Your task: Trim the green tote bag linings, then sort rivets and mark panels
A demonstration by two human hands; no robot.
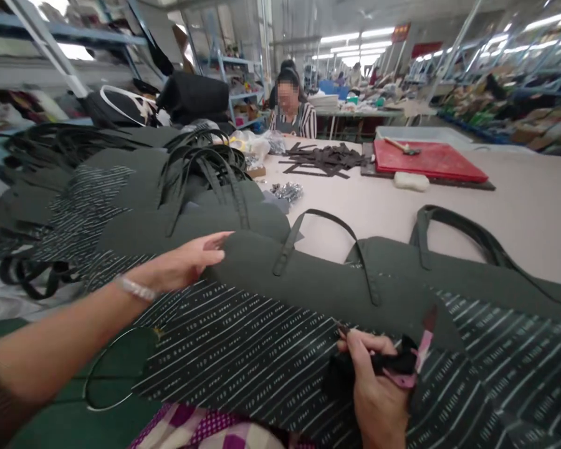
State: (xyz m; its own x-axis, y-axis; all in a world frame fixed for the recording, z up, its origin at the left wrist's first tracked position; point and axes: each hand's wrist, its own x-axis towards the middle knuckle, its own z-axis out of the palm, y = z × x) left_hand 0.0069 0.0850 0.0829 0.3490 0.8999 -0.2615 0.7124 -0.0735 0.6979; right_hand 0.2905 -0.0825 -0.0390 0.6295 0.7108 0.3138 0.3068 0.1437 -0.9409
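Left hand, head view: the left hand (191, 260) lies along the rounded corner of a dark green flat fabric panel (318, 274), thumb near its edge; whether it pinches the cloth, I cannot tell
Right hand: the right hand (374, 374) is closed around a pink-handled bladed tool (423, 352), over the panel's black, white-striped lower part
Panel: spread between and below both hands, a dark green strap handle (331, 215) arching from its upper edge
Table: a pale pinkish surface (341, 196) beyond both hands
On it, past the left hand: heaped green panels (135, 168) and small silvery pieces (287, 192)
On it, past the right hand: dark flat strips (327, 156), a white rounded block (411, 181) and a red rectangular slab (425, 163) bearing a wooden-handled hammer (402, 146)
Room: far beyond the hands, a person in a striped top (308, 121), blue metal shelving (238, 61), and bright strip lights (355, 38)
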